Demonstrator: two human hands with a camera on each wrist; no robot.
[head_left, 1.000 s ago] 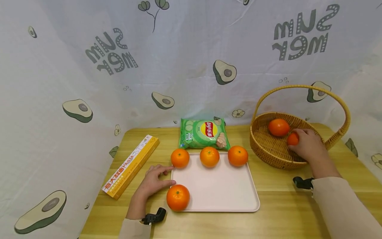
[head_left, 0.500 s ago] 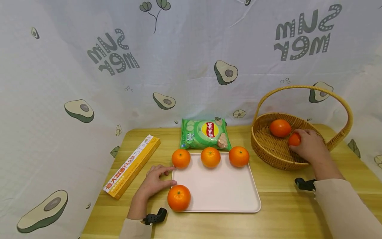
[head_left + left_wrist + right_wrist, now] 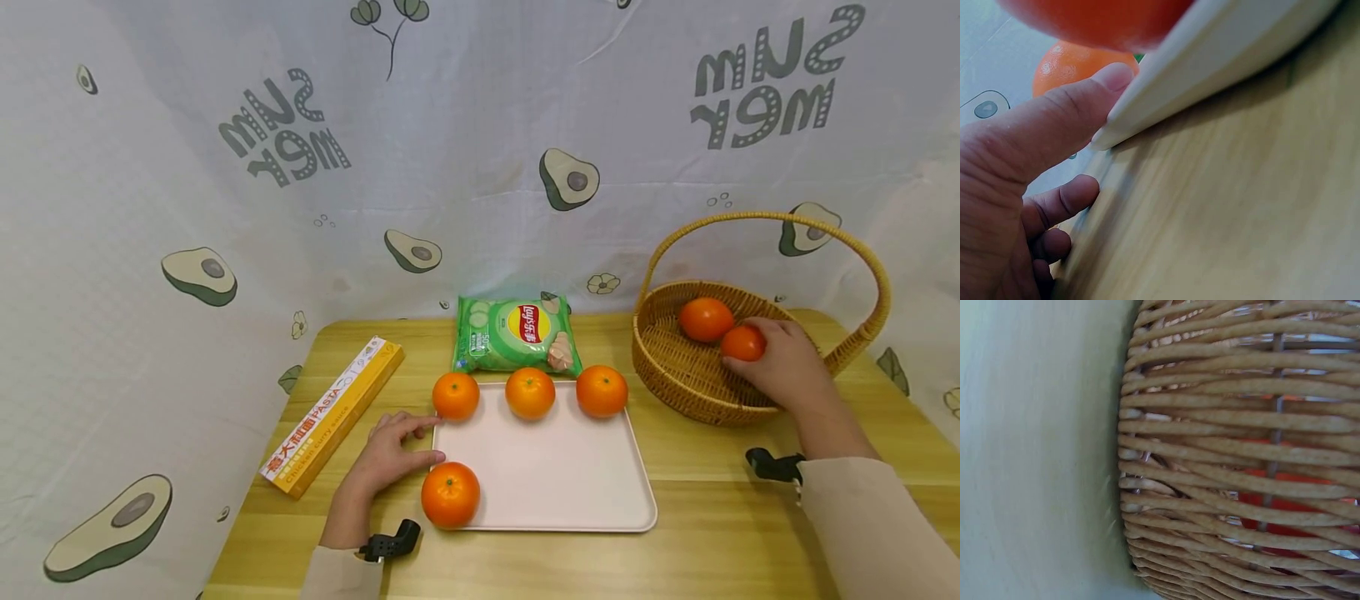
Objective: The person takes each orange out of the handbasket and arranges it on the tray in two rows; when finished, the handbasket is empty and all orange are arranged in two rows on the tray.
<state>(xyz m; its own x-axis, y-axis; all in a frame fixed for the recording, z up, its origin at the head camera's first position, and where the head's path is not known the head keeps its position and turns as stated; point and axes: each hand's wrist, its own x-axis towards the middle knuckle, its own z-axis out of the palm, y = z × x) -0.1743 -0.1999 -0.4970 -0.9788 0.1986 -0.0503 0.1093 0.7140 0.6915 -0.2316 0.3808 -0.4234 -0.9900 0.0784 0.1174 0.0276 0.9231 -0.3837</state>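
Wht avocado-print cloth backdrop [image 3: 480, 108] behind lt. wood tbl [image 3: 705, 508].

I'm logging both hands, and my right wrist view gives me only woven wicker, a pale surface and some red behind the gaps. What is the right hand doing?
Observer: The head view shows the right hand gripping a tomato inside the wicker basket.
Operator: That explains the red. My view has no sign of the left hand; where is it?
Observer: The left hand touches the left edge of the pale pink tray.
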